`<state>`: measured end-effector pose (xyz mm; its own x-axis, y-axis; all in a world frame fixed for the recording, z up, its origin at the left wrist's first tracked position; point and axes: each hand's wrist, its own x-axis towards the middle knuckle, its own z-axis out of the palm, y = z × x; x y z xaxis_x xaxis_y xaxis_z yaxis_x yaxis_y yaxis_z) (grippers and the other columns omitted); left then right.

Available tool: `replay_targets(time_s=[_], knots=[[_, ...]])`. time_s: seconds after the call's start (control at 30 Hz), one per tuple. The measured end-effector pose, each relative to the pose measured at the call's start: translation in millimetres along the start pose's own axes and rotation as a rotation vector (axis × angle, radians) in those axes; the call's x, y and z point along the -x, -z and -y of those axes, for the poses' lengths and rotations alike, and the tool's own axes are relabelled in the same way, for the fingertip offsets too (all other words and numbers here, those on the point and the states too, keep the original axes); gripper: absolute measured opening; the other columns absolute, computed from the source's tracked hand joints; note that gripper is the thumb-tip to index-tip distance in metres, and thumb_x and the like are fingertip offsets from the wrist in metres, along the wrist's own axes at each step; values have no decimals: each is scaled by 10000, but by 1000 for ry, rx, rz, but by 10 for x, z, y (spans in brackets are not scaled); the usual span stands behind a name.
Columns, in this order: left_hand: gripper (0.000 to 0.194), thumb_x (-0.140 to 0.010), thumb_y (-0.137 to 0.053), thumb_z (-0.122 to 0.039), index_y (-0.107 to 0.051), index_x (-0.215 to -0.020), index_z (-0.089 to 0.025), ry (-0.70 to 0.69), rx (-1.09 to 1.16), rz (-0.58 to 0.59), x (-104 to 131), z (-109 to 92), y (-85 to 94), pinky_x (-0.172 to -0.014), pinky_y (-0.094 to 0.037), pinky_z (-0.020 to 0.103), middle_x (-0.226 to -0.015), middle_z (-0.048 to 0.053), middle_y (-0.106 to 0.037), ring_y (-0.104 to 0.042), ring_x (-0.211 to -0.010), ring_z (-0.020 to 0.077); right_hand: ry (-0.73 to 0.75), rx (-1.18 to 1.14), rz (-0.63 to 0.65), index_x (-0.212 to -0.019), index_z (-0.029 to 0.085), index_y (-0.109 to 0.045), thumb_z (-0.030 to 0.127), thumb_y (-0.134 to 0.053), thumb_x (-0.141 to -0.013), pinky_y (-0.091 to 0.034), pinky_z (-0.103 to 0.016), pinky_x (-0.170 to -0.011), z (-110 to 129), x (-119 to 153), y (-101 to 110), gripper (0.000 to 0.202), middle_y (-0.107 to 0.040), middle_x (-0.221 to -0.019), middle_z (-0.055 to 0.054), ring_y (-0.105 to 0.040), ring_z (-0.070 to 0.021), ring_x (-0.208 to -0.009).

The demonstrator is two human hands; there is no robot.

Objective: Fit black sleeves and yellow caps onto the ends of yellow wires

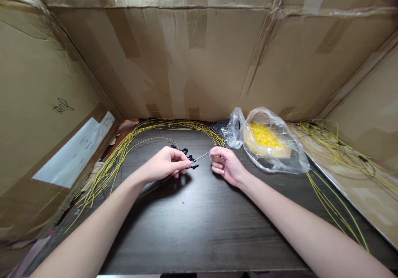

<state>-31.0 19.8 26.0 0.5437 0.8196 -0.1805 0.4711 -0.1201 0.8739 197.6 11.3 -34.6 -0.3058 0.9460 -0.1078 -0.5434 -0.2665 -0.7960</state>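
Bare forearms (295,211) reach over the dark table (186,236) in the head view. The left hand (169,162) and right hand (226,165) pinch one yellow wire (202,156), which runs between them; black connectors (195,166) cluster beside the left hand, a clear bag (299,158) beyond the right.

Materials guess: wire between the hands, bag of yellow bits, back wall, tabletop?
Wire: probably plastic-coated; smooth, even yellowish colour, core not visible.
Bag: clear, glossy plastic film, from its see-through creases and highlights.
Back wall: matte brown cardboard, from its fold creases and tape strips.
Tabletop: dark, satin sheen; streaky grain suggests wood or laminate, can't tell which.
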Motion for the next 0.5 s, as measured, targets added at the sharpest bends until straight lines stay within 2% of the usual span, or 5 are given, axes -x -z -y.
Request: replay_targets(time_s=[0.27, 0.4, 0.5], knots=[[302, -832, -666, -419, -660, -760, -125, -23, 35, -27, 12, -33, 32, -554, -458, 237, -689, 42, -661, -558, -566, 112, -41, -64, -35, -721, 155, -576, 364, -665, -785, -119, -184, -357, 8, -21, 12, 236, -180, -538, 91, -171, -52, -431], [285, -833, -667, -405, -673, -770, -127, -27, 12, 14, 20, -26, 60, -581, -472, 246, -702, 47, -670, -573, -595, 121, -78, -5, 45, -744, 146, -602, 448, -637, -831, -112, -177, -357, 23, -13, 5, 316, -187, -536, 91, -166, -45, -417], [288, -834, -664, -412, -685, -786, -128, -18, -33, 45, 16, 3, 79, -595, -482, 258, -704, 53, -676, -593, -620, 139, -119, 80, 113, -738, 134, -612, 446, -630, -843, -100, -177, -355, 26, -7, 10, 329, -192, -535, 91, -174, -43, -411]])
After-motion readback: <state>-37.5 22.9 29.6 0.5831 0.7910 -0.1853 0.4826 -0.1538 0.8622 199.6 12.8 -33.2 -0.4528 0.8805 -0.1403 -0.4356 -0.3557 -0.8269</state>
